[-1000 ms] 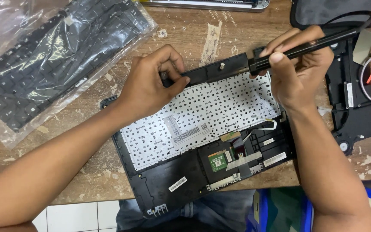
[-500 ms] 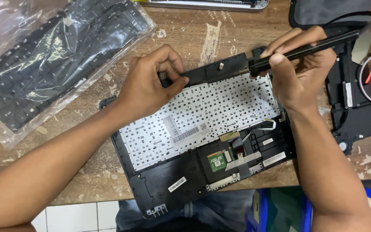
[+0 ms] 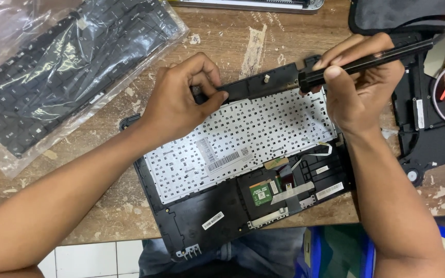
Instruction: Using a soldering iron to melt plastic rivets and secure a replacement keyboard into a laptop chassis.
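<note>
Left hand (image 3: 181, 103) pinches the top edge of the white keyboard back (image 3: 243, 141) with curled fingers. Right hand (image 3: 359, 87) is wrapped tight around a black tool (image 3: 372, 59), its tip at the keyboard's top right corner. That keyboard sits in a black laptop shell (image 3: 207, 216) lying on the wooden counter (image 3: 109, 201). A bagged black keyboard (image 3: 63, 67) lies to the left.

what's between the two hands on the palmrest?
Head view: the white perforated keyboard backplate and the black top edge of the palmrest lie between the left hand and right hand.
</note>
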